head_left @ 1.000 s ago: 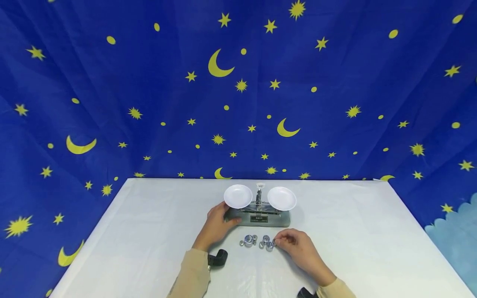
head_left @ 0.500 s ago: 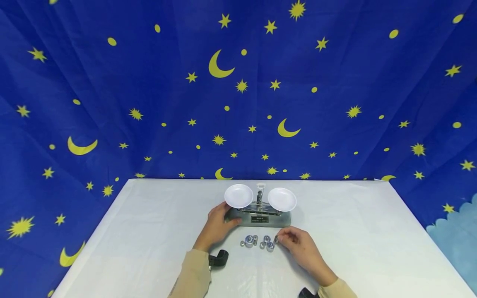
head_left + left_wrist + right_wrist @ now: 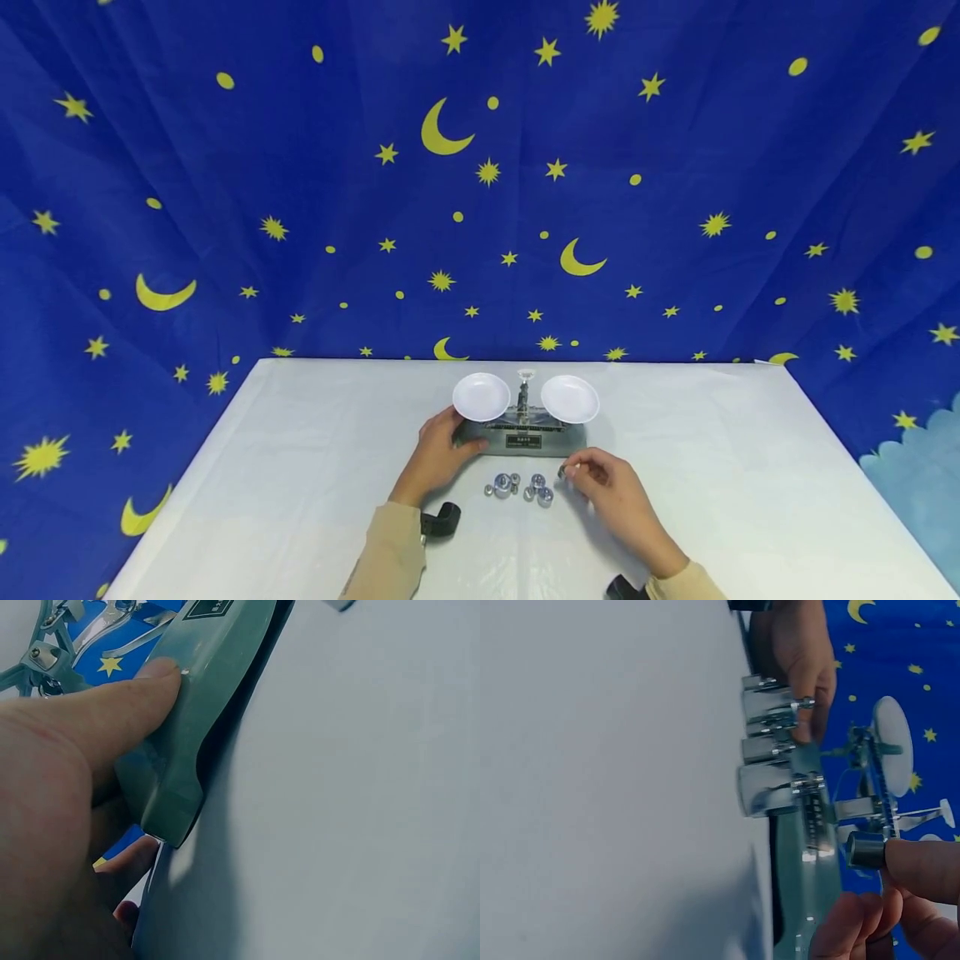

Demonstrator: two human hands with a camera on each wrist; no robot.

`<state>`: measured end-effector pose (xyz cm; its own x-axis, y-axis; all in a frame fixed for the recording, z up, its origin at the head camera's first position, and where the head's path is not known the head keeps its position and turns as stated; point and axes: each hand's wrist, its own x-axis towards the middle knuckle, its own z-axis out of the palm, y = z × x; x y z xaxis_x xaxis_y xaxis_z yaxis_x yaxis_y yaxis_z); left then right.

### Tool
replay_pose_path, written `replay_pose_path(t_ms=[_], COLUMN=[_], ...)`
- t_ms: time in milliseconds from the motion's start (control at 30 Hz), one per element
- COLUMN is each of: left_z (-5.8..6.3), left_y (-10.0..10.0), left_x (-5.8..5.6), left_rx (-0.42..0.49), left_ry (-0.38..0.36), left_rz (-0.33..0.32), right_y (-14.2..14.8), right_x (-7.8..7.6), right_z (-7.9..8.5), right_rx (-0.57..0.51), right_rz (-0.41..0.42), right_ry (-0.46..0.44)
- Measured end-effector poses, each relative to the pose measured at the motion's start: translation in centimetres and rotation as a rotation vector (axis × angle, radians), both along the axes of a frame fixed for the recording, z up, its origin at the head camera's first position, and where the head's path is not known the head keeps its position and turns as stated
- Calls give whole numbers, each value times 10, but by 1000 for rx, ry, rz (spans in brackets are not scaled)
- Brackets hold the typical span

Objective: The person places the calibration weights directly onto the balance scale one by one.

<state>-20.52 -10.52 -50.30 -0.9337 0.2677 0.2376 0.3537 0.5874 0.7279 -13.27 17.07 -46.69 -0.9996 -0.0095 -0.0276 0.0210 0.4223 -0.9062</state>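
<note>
A balance scale (image 3: 495, 443) with a grey-green base stands on the table, its two white pans on top. My left hand (image 3: 438, 452) grips the base's left end; in the left wrist view its thumb (image 3: 142, 701) presses on the front face and other fingers reach behind. Between thumb and fingertips, my right hand (image 3: 617, 498) pinches a small metal weight (image 3: 868, 850), raised just in front of the scale's right end. Several metal weights stand before the base, including a larger weight (image 3: 503, 487) in the left cluster and another weight (image 3: 546, 497) in the right one.
A white sheet covers the table (image 3: 315, 433). Behind it hangs a blue curtain (image 3: 337, 183) with yellow stars and moons. The right white pan (image 3: 571, 400) overhangs the base close to my right hand. Black straps (image 3: 441, 521) sit at both wrists.
My right hand has lifted the small weight away from the right cluster, moving slightly right and toward the scale. My left hand keeps its place on the base.
</note>
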Motion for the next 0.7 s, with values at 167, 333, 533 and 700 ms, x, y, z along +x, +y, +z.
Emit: replay_pose_path(t_ms=[167,333,533,700], left_z=[-1,0,2,3], left_y=[0,0,0,1], left_x=[0,-1,-1,-1], left_rx=[0,4,3,6], left_ry=[5,7,3,3], left_rz=[4,2,4,0], right_y=[0,0,0,1], right_x=[2,2,4,4], right_z=[7,11,20,26], right_rx=[-18,-6,0,8], right_rz=[-9,-12,-25,-39], right_ry=[23,65,107,125])
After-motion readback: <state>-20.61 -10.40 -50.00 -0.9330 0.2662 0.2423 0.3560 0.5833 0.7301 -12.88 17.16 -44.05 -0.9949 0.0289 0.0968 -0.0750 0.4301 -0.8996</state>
